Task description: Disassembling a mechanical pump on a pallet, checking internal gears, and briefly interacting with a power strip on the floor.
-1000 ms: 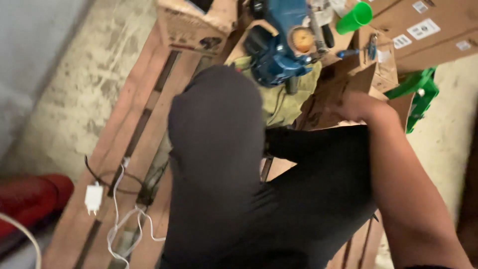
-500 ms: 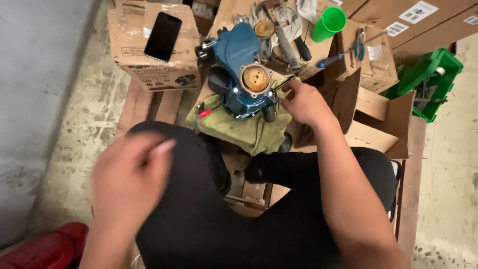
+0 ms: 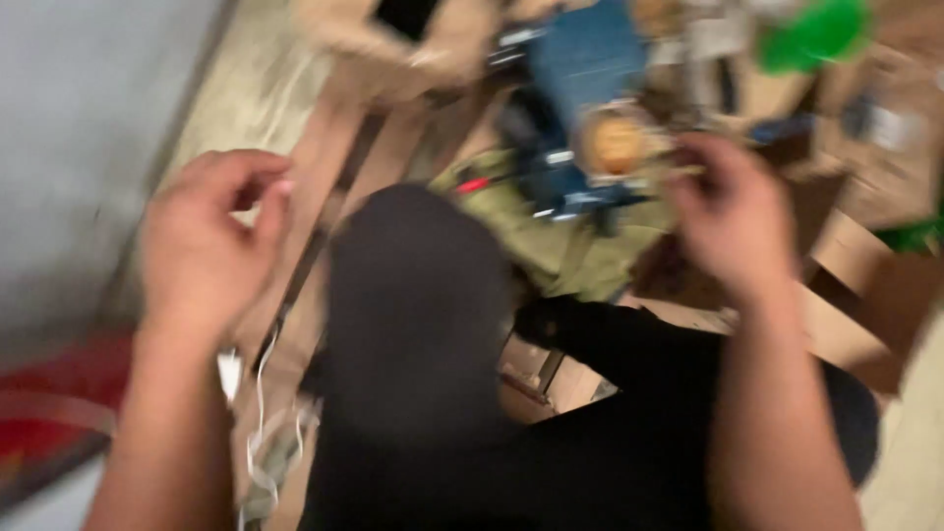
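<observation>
The picture is badly blurred by motion. A blue machine part point(image 3: 590, 74) with a round orange-brass opening point(image 3: 612, 143) rests on an olive cloth point(image 3: 551, 246) in front of my raised knee in black trousers point(image 3: 413, 315). My right hand point(image 3: 733, 211) hovers just right of the round opening with its fingers curled. A thin pale thing seems to stick out from its fingers, but the blur hides what it is. My left hand point(image 3: 206, 236) is lifted at the left over the wooden pallet point(image 3: 324, 197), thumb and forefinger close together; whether it holds anything is unclear.
A cardboard box point(image 3: 393, 39) lies at the top left and a green cup point(image 3: 811, 34) at the top right. More cardboard point(image 3: 846, 324) sits to the right. A white cable point(image 3: 261, 442) trails on the pallet. A red object point(image 3: 59, 393) lies by the grey wall point(image 3: 79, 118).
My head has swung, and the view is now blurred. My left hand rose higher on the left. My right hand stays beside the blue part's round opening.
</observation>
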